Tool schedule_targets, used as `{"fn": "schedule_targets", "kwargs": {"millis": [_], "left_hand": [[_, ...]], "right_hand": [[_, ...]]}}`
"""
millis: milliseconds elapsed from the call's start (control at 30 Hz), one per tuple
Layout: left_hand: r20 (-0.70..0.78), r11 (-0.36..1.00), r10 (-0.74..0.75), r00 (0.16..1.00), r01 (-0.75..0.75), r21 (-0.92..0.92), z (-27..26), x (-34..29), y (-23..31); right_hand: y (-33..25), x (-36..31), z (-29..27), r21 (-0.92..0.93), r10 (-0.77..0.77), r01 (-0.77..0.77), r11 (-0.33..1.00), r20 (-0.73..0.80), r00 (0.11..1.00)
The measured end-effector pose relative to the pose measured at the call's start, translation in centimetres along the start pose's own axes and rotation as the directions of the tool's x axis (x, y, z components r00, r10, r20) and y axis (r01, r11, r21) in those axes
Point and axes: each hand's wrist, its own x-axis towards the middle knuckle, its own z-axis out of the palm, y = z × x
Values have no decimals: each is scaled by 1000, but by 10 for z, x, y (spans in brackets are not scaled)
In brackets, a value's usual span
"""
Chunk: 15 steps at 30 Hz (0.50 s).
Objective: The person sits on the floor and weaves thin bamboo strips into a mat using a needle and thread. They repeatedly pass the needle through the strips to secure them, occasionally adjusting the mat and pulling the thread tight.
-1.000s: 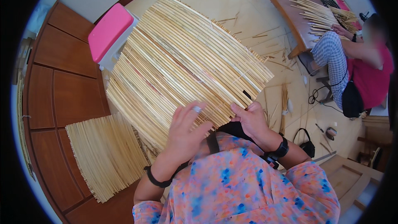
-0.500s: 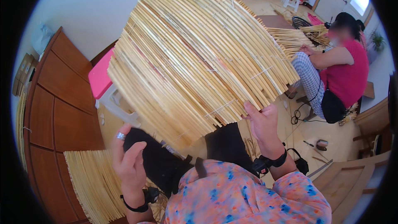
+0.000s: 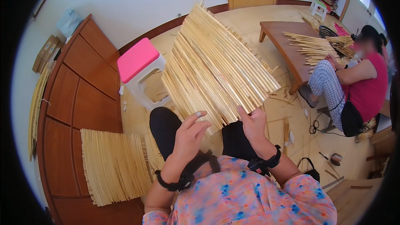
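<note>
A mat of straw-coloured reed stalks (image 3: 216, 62), tied in rows with thin thread, stands tilted in front of me above my knees. My right hand (image 3: 255, 127) pinches its near edge, thumb on the upper face and fingers beneath. Close to the same edge, further left, is my left hand (image 3: 189, 135), a ring on one finger. Its thumb and fingers are apart; whether they touch the stalks is hard to see. A second reed mat (image 3: 116, 166) leans low on my left against a brown wooden panel.
A pink-topped stool (image 3: 139, 60) stands beyond my left knee. At the right, a person in pink (image 3: 362, 79) sits by a low wooden table (image 3: 275, 33) bearing bundled stalks (image 3: 310, 48). Scraps, a cable and a black bag (image 3: 309, 171) lie on the tiled floor.
The mat has dropped lower and farther from me, showing more of the room. My left hand has moved right and up, closer to its near edge. My right hand keeps its hold.
</note>
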Motion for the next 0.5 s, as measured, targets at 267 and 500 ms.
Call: {"fn": "schedule_targets", "kwargs": {"millis": [267, 500], "left_hand": [[-7, 998, 38, 999, -38, 50, 24, 30, 0], [-2, 959, -245, 970, 242, -148, 40, 21, 6]], "right_hand": [[-47, -18, -7, -279, -140, 178, 944, 152, 978], [-79, -15, 17, -217, -269, 308, 926, 193, 944]]}}
